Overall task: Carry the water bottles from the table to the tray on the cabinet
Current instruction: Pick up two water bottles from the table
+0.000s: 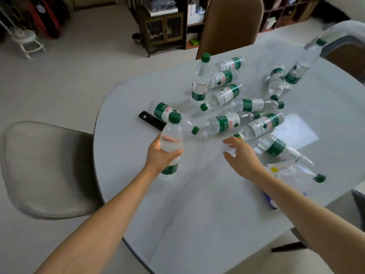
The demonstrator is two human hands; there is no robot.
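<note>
Several clear water bottles with green caps and green-white labels lie scattered on the pale round table (197, 204). My left hand (160, 155) is shut on one upright bottle (171, 139) just above the table's left part. My right hand (243, 155) hovers open, fingers spread, right beside a lying bottle (258, 125). One bottle (201, 80) stands upright further back; another (304, 62) leans at the far right. The tray and cabinet are not visible.
A black flat object (152, 120) lies behind the held bottle. A tissue pack (284, 175) and a sheet of paper (296, 131) sit at the right. A grey chair (45, 169) stands left of the table, a brown chair (231, 24) behind it, shelving along the back wall.
</note>
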